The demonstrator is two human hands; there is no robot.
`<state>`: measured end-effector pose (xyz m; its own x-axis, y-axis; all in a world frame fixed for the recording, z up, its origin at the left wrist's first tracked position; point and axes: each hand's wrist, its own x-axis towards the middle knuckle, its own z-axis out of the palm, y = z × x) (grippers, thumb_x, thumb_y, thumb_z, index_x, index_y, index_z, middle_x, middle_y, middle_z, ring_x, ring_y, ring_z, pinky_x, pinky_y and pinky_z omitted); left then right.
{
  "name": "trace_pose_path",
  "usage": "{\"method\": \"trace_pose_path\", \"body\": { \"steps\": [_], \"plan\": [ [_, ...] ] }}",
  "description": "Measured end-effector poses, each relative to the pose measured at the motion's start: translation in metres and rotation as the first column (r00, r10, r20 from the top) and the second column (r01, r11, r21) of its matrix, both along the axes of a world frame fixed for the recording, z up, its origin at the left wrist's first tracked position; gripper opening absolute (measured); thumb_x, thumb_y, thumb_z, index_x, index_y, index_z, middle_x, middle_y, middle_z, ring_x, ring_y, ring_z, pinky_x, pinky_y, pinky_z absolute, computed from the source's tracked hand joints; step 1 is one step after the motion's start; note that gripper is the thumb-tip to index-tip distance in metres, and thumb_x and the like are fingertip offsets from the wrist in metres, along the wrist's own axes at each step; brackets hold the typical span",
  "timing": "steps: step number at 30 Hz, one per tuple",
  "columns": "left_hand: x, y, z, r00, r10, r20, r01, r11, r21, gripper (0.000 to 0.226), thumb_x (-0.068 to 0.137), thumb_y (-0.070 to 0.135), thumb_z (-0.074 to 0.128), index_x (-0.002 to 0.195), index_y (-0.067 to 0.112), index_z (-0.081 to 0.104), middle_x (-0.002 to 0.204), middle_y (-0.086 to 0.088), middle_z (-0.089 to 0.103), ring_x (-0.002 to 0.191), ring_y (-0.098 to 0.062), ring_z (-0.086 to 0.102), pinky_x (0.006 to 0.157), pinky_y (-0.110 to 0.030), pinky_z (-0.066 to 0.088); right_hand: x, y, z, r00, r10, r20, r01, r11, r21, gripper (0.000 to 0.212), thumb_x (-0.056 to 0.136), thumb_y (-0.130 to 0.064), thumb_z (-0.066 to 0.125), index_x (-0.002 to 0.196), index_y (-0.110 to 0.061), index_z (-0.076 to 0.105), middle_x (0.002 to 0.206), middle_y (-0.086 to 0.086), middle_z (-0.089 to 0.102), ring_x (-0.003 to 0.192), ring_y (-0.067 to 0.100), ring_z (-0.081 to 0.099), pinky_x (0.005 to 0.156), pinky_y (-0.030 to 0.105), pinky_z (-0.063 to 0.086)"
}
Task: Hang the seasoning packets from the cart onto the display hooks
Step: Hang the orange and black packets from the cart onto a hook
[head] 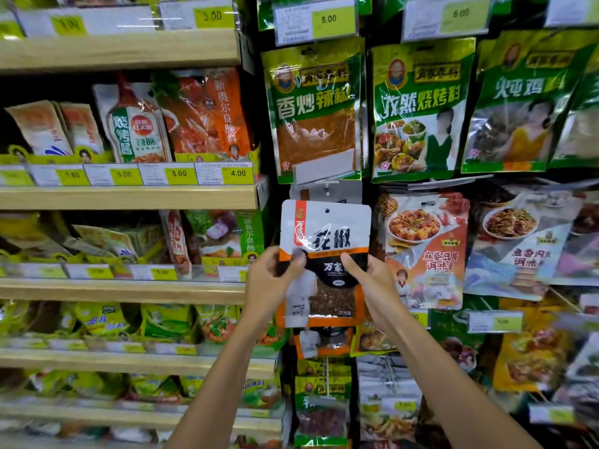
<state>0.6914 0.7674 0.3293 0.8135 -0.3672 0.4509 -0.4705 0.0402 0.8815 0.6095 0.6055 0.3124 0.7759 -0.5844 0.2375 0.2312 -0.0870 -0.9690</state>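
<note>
A white, black and orange seasoning packet [325, 234] with a small hang hole near its top edge is held upright in front of the peg wall. My left hand [275, 280] pinches its left edge, thumb on the front. My right hand [369, 280] grips its right edge the same way. Just above the packet a display hook [327, 187] with a blank label holder sticks out, and the packet's hole sits a little below the hook's tip. More packets of the same kind [321, 343] hang lower, partly hidden by the held one. The cart is out of view.
Green seasoning packets [312, 108] hang in a row above the hook. Mapo tofu sauce packets [428, 251] hang close on the right. Wooden shelves [129, 197] with sauce pouches and yellow price tags fill the left side.
</note>
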Motion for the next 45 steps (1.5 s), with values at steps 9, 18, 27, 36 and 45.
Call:
{"method": "trace_pose_path", "body": {
  "steps": [9,18,27,36,45],
  "plan": [
    [0.075,0.016,0.048,0.220,0.532,0.818,-0.720,0.654,-0.232,0.028,0.099,0.009,0.043,0.118,-0.003,0.059,0.119,-0.022,0.060,0.110,-0.038,0.056,0.098,-0.044,0.044,0.002,-0.026,0.001,0.997,-0.072,-0.038,0.072,0.997,-0.003,0.019,0.085,-0.034,0.068,0.094,-0.017,0.068,0.094,0.001,0.074,0.091,0.015,0.069,0.080,0.028,0.054],
    [0.111,0.012,0.038,0.171,0.511,0.843,-0.688,0.674,-0.269,0.029,0.098,0.010,0.043,0.120,-0.003,0.057,0.122,-0.023,0.057,0.117,-0.032,0.044,0.104,-0.047,0.036,0.018,-0.030,0.016,0.998,-0.062,-0.011,0.062,0.998,-0.030,0.020,0.086,-0.031,0.066,0.098,-0.015,0.069,0.097,0.002,0.073,0.093,0.013,0.069,0.083,0.029,0.054],
    [0.114,0.021,0.040,0.158,0.469,0.869,-0.645,0.715,-0.269,0.030,0.097,0.011,0.044,0.120,-0.003,0.056,0.120,-0.022,0.059,0.117,-0.030,0.045,0.106,-0.044,0.034,0.031,-0.029,0.021,0.995,-0.094,-0.027,0.094,0.995,-0.016,0.013,0.087,-0.032,0.068,0.093,-0.021,0.071,0.090,-0.005,0.075,0.090,0.009,0.069,0.078,0.025,0.052],
    [0.111,0.026,0.043,0.135,0.448,0.884,-0.641,0.719,-0.267,0.029,0.095,0.009,0.048,0.119,-0.005,0.058,0.118,-0.021,0.061,0.116,-0.028,0.046,0.104,-0.045,0.038,0.040,-0.026,0.023,0.986,-0.146,-0.085,0.149,0.988,0.034,0.015,0.088,-0.031,0.067,0.089,-0.017,0.071,0.084,-0.006,0.075,0.082,0.006,0.068,0.065,0.021,0.047],
    [0.105,0.026,0.047,0.192,0.450,0.872,-0.638,0.732,-0.238,0.024,0.096,0.011,0.051,0.114,-0.002,0.059,0.116,-0.019,0.061,0.112,-0.028,0.047,0.103,-0.041,0.034,0.077,-0.036,0.031,0.958,-0.263,-0.115,0.259,0.965,-0.046,0.028,0.091,-0.027,0.064,0.100,-0.001,0.066,0.100,0.018,0.069,0.099,0.031,0.064,0.086,0.038,0.049]
  ]
}}
